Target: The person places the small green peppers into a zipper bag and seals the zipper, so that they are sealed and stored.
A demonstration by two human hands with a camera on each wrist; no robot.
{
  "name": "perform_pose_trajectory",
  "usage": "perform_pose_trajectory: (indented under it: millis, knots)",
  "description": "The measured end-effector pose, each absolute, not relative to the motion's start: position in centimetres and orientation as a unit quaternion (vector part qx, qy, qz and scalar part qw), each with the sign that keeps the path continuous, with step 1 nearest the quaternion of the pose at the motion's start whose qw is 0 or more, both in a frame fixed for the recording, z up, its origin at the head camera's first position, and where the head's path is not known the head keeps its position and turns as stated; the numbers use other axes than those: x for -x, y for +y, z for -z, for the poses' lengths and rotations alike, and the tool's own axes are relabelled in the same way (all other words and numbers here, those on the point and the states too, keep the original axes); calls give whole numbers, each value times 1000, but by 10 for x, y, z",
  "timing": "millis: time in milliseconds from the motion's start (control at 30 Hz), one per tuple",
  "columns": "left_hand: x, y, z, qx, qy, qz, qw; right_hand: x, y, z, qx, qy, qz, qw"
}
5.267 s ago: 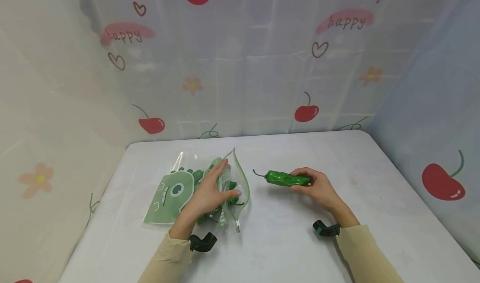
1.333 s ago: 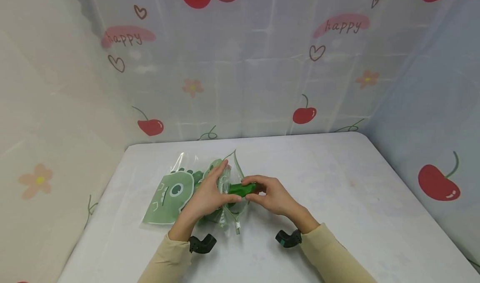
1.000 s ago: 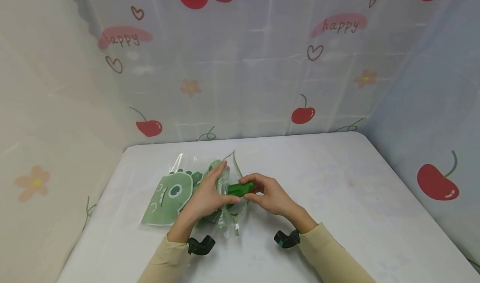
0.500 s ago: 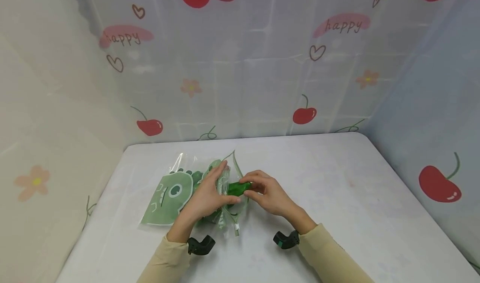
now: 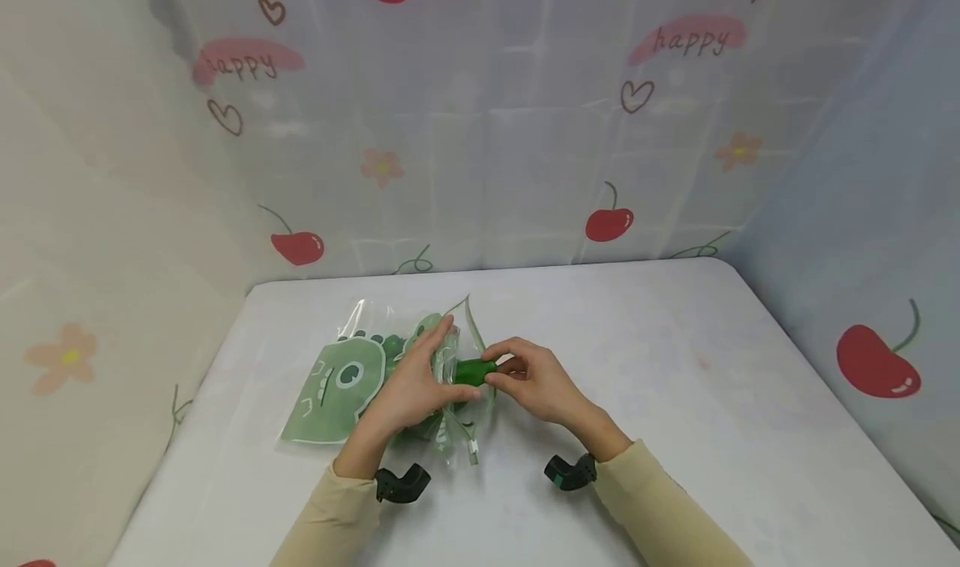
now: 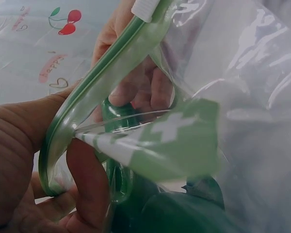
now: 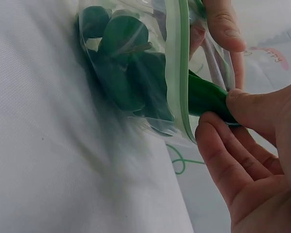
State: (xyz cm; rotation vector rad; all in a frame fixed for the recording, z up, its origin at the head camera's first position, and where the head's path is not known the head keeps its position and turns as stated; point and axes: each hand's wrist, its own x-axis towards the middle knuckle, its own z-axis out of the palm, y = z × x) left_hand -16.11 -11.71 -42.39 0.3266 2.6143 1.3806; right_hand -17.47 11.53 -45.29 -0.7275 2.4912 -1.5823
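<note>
A clear zip bag [image 5: 330,408] with a green cartoon print lies on its side, its mouth facing right. Several green peppers [image 7: 123,80] show through its plastic. My left hand [image 5: 408,393] holds the mouth of the bag, thumb and forefinger spread apart; in the left wrist view the green zip rim [image 6: 82,92] runs past its thumb and curled fingers. Between thumb and fingertips, my right hand [image 5: 543,385] pinches one end of a green chili pepper [image 7: 208,99]. The pepper's other end is inside the bag mouth, partly hidden by plastic.
The bag lies on a white table [image 5: 660,367]. A white zip slider [image 5: 473,448] hangs at the bag's near corner. Printed curtains [image 5: 525,150] stand behind the table and on both sides. Each wrist wears a black camera [image 5: 403,484].
My right hand has brought the pepper left from the table's middle into the bag mouth, then edged it slightly further in; less of it shows now. My left hand has stayed on the bag.
</note>
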Motion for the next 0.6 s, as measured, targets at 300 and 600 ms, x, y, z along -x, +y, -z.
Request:
perform_pose_trajectory:
  millis: [300,600]
  knots:
    - [164,-117,424,-104,879,-460,78,177,113,444,192,822,532,65]
    - [166,-116,420,-107,880,-456,75,184,110,443,214,838,501,35]
